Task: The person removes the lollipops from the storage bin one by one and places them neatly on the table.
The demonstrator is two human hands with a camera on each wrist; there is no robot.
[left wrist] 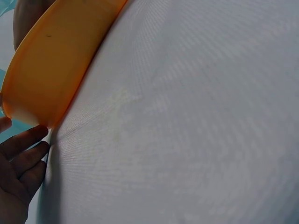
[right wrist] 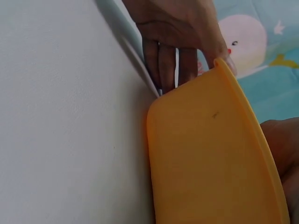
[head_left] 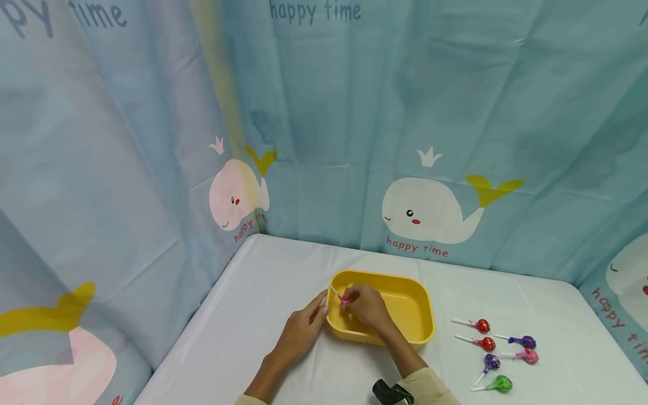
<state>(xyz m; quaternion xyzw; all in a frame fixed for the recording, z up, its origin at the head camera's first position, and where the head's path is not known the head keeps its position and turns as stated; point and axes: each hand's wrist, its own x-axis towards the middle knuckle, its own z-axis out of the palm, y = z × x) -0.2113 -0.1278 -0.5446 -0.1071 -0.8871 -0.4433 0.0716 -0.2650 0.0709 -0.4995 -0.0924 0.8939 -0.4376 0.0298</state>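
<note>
A yellow plastic tray [head_left: 410,306] stands on the white-covered table. Over its left part, my right hand [head_left: 367,306] pinches a pink-wrapped lollipop [head_left: 345,301], its white stick pointing up and left past the fingers. My left hand [head_left: 302,329] rests against the tray's left end. In the left wrist view, its fairly straight fingers [left wrist: 30,140] touch the outside of the tray wall [left wrist: 60,65]. From the right wrist view, the left thumb [right wrist: 228,58] lies at the rim. The right hand is mostly hidden behind the tray wall in both wrist views.
Several lollipops lie on the table right of the tray: red [head_left: 483,325], another red [head_left: 488,344], purple [head_left: 529,342], pink [head_left: 530,355], another purple [head_left: 491,361] and green [head_left: 502,383]. A blue whale-print curtain [head_left: 324,112] hangs behind the table [head_left: 243,292].
</note>
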